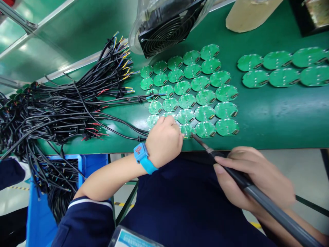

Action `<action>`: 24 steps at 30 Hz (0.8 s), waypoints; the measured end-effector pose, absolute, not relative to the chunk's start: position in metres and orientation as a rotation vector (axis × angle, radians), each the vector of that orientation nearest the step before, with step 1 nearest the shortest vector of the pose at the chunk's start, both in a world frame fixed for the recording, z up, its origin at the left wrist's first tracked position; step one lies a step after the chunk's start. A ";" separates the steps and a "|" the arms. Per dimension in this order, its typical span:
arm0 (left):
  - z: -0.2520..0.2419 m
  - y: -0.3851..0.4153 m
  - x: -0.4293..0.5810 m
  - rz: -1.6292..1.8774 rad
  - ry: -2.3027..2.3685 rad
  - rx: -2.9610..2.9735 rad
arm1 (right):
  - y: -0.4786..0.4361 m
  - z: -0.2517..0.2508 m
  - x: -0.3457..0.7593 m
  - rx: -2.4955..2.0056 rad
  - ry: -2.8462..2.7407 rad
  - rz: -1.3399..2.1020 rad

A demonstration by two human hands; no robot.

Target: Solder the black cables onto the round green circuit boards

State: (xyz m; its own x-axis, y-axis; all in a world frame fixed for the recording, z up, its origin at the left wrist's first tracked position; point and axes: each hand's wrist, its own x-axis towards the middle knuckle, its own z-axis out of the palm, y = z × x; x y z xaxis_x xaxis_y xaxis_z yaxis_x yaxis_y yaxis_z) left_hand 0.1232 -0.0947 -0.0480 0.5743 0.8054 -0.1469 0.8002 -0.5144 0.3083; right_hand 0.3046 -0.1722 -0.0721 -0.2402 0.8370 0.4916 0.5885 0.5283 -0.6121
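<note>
A green circuit board [187, 129] was located in the front row on the worktable [277, 115] — partly covered by the L hand [166, 137]. By this hand, w/ fingers curled closed, a black cable [141, 138] was held; the exact pinch pt. was hidden. The soldering iron [272, 209] was gripped by the R hand [253, 175], approx. like a pen, and its tip was positioned at the board's R edge — contact couldn't be told. More boards [205, 97] were laid in rows behind, and another grp. of boards [276, 60] farther R. On the L, a cable pile [77, 103] was spread, w/ a blue bin [37, 219] placed below. Beyond the rows, a black fan [167, 36] was seen.
</note>
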 end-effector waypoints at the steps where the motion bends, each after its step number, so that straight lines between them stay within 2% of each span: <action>1: -0.048 -0.095 0.123 0.010 1.313 2.461 | -0.172 -0.073 0.305 -1.154 -1.935 0.385; 18: -0.040 -0.086 0.131 -0.243 1.408 2.303 | -0.167 -0.078 0.298 -1.112 -1.998 0.370; 24: -0.039 -0.082 0.134 -0.297 1.408 2.334 | -0.169 -0.080 0.308 -1.078 -1.808 0.433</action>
State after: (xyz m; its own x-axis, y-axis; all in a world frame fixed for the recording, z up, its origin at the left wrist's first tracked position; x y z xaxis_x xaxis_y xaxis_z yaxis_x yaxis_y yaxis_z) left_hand 0.1345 -0.0823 -0.0390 0.4708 0.7977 -0.3768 0.8820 -0.4148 0.2238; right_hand 0.3083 -0.1687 -0.0804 -0.1575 0.8213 0.5483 0.4837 0.5483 -0.6822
